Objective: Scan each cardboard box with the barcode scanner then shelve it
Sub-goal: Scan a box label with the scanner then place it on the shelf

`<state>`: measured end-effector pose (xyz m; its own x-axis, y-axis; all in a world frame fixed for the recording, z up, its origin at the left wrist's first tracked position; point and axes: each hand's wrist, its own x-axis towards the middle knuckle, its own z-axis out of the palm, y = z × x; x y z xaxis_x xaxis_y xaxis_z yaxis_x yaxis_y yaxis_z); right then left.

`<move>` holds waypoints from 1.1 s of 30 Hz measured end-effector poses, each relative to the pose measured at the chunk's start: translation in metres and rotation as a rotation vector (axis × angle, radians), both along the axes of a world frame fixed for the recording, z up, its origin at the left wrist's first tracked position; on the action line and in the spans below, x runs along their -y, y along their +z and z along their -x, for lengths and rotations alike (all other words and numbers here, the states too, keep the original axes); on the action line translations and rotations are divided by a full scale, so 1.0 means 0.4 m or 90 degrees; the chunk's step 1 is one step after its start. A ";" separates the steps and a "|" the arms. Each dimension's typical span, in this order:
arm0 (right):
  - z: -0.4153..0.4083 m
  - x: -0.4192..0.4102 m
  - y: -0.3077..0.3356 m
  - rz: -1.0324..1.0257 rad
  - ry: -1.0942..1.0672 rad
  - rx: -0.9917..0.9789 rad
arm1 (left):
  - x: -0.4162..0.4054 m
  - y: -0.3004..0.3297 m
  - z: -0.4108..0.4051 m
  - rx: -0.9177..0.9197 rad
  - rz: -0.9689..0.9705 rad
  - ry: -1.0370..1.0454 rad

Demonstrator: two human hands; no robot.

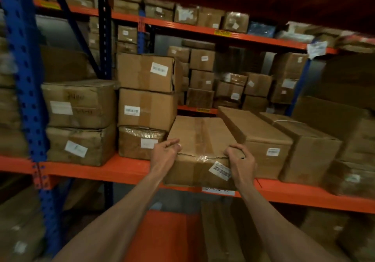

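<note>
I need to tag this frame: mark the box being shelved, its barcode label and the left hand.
box being shelved (199, 138), head view, on its taped top face.
barcode label (220, 170), head view, middle of the white sticker on the box's front.
left hand (165, 153), head view, back of the hand at the box's left corner.

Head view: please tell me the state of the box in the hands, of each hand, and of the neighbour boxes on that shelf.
taped cardboard box: on the orange shelf beam, front overhanging
left hand: fingers curled at its left front corner
right hand: gripping its right front edge
barcode label: facing forward
long box: shelved, touching its right side
</note>
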<state>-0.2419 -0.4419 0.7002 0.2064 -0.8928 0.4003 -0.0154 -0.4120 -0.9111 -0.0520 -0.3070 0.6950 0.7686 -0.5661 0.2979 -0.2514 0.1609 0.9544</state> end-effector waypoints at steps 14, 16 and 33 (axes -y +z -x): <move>-0.222 0.263 -0.266 -0.052 0.034 -0.108 | 0.246 -0.237 -0.218 0.017 -0.087 -0.007; -0.255 0.316 -0.269 -0.051 0.037 -0.136 | 0.306 -0.241 -0.252 -0.002 -0.075 -0.008; -0.378 0.462 -0.296 -0.062 0.013 -0.145 | 0.471 -0.280 -0.376 0.033 -0.071 0.045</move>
<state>-0.0906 -0.6268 0.5817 0.2995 -0.9199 0.2533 -0.2173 -0.3243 -0.9207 0.0985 -0.4954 0.5830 0.7929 -0.5433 0.2760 -0.3076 0.0342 0.9509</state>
